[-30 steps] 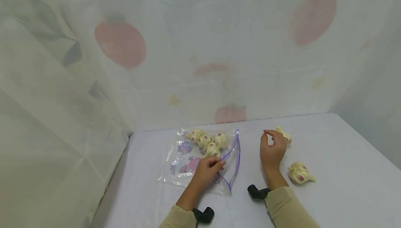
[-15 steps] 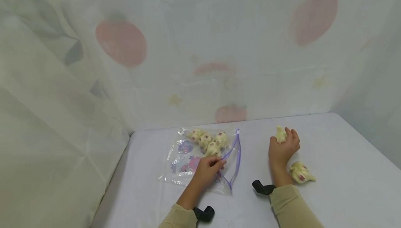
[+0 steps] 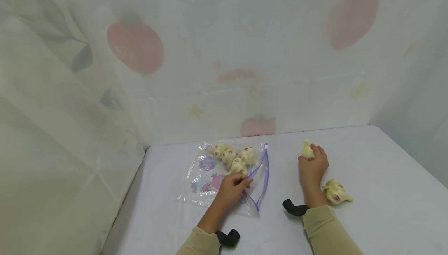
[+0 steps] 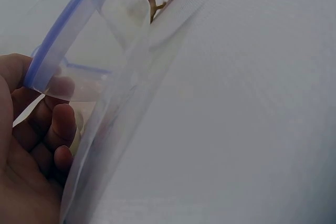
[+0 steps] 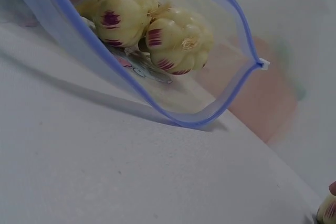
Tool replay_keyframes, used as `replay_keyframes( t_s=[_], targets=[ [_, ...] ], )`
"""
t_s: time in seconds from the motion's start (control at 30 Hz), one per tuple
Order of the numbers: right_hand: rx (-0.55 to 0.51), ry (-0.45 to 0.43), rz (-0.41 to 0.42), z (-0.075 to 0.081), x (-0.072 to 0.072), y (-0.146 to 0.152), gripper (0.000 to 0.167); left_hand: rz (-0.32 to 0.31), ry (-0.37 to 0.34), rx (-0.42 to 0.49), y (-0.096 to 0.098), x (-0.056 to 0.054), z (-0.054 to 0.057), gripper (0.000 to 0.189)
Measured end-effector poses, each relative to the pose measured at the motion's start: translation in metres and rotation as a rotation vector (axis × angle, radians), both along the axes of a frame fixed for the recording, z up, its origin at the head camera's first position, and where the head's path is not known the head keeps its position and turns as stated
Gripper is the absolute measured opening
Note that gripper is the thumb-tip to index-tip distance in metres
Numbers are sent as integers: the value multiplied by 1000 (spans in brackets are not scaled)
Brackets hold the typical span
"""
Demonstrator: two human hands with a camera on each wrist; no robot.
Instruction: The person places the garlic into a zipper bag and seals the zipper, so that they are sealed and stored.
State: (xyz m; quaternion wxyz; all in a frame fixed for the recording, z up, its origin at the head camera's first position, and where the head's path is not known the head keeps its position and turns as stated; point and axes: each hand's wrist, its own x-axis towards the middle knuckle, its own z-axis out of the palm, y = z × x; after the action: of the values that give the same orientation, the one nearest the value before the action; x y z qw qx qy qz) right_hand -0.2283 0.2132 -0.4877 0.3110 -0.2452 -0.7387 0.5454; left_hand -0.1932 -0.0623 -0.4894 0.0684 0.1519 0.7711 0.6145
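A clear zip bag [image 3: 189, 198] with purple edging and printed cartoon shapes lies on the table, several garlic bulbs [image 3: 229, 157] inside it. My left hand [image 3: 229, 190] pinches the bag's edge at its mouth; the left wrist view shows thumb and fingers at the purple strip [image 4: 60, 30]. Right of the bag, my right hand [image 3: 312, 169] grips another garlic bulb [image 3: 307, 150], its pale stem pointing up and its lower part hidden by the hand. In the right wrist view the mouth gapes, with bulbs [image 5: 181, 40] showing inside.
One more garlic bulb [image 3: 335, 192] lies on the white table [image 3: 388, 208] beside my right wrist. A fruit-printed curtain [image 3: 210, 52] hangs along the back and left. Each wrist carries a black camera mount [image 3: 295, 208].
My right hand has moved right to the far garlic bulb, taken hold of it and shifted slightly left with it. The left hand and bag have stayed in place.
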Motion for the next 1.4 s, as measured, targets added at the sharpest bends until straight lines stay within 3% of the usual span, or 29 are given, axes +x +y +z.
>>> replay_keyframes(
  t_s=[0.27,0.63,1.07,1.23,1.4],
  targets=[
    [-49,-83,66,2,2,-2,53,-1,-15,-11,0,0,0,28],
    [-61,-101,94,2,2,-5,50,-3,-8,-12,0,0,-1,28],
    [-95,-148,133,4,3,-5,57,-8,15,-6,-1,-1,-1,27],
    [-158,-117,161,3,3,-7,63,-8,6,-11,-1,-1,-1,25],
    [-150,-81,168,-1,2,-10,55,5,-12,-9,1,0,0,23]
  ],
)
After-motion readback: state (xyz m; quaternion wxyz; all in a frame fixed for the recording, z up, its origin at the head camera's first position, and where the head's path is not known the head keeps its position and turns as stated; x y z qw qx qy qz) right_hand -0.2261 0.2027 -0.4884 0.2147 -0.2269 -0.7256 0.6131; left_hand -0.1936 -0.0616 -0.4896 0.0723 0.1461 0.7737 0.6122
